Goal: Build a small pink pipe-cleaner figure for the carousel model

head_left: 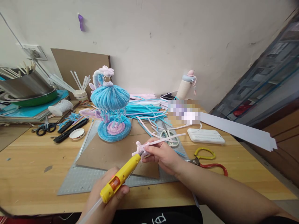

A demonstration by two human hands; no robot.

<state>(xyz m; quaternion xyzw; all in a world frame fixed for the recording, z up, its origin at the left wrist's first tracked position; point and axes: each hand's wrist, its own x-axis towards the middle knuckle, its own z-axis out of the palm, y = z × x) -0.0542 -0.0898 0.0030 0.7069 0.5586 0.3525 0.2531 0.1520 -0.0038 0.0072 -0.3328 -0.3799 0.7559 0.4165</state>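
Soft, even light; faint shadows on wall; edges stretched; pixelation below bottle.

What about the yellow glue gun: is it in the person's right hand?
No, the left hand grips the yellow glue gun, while the right hand holds a pale pink fuzzy piece.

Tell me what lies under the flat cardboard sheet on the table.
A gray cutting mat shows beyond the near edge of the cardboard sheet, with the wooden table beneath; whatever the sheet covers is hidden.
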